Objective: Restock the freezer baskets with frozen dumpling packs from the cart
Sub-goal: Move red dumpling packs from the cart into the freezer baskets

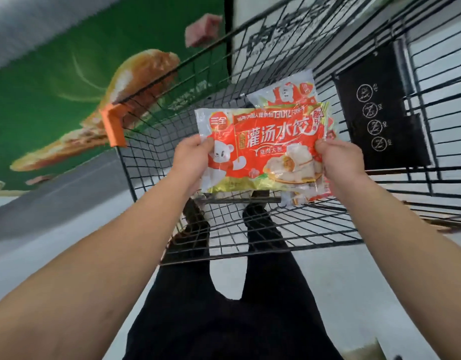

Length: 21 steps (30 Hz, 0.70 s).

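I hold a red and white frozen dumpling pack [263,146] flat above the black wire cart [250,237]. My left hand [191,158] grips its left edge and my right hand [339,158] grips its right edge. More packs lie stacked under it; whether my hands hold them too I cannot tell. One pack [284,92] sticks out at the far side and another pack's corner [302,197] shows below the right side. No freezer basket is in view.
The cart's wire walls surround the packs, with an orange corner guard [115,126] at the left. A black panel with prohibition icons [375,113] hangs on the right wall. A green food poster [68,87] fills the left. My black-trousered legs show through the cart.
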Available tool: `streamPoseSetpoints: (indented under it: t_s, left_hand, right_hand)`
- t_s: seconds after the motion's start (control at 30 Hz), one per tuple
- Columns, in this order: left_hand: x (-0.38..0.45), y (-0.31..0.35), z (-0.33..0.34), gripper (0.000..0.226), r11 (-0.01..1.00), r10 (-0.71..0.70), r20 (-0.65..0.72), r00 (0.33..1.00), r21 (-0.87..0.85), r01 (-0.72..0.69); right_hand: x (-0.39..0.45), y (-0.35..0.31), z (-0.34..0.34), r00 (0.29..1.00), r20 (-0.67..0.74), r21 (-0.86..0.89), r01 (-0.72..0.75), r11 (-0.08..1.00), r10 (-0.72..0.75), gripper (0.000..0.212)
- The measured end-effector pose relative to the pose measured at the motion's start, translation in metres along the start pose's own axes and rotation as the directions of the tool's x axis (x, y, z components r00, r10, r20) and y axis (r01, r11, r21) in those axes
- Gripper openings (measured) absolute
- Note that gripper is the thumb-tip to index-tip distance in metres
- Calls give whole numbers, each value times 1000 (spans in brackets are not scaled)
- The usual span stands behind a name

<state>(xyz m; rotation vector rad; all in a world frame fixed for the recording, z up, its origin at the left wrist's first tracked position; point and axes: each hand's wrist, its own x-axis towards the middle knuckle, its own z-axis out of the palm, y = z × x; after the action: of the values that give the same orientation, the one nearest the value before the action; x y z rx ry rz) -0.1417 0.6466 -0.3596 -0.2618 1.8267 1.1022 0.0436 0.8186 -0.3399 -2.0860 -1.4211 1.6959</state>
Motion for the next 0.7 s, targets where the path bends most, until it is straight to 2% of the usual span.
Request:
streamPoseSetpoints:
  t_s: [0.1, 0.27, 0.37, 0.5, 0.7]
  left_hand:
    - [-25, 15, -49, 25, 997, 74, -70, 995, 4, -73]
    - [-58, 14, -155, 23, 990, 97, -108, 989, -94, -107]
    - [-87, 14, -203, 19, 974, 89, -106, 990, -200, -109]
    - [-137, 10, -256, 16, 955, 119, -165, 979, -252, -159]
    - [-198, -19, -313, 14, 909, 212, -304, 929, -287, -301]
  right_hand:
    - [-47, -18, 22, 997, -11, 7, 71, 997, -71, 27]
    - [-124, -33, 73, 984, 65, 23, 166, 986, -167, 26]
    - [-161, -37, 102, 973, 97, 17, 207, 978, -207, 28]
    - [-204, -42, 135, 953, 187, -18, 247, 969, -240, 35]
    - [-267, -49, 166, 892, 346, -10, 313, 950, -290, 17]
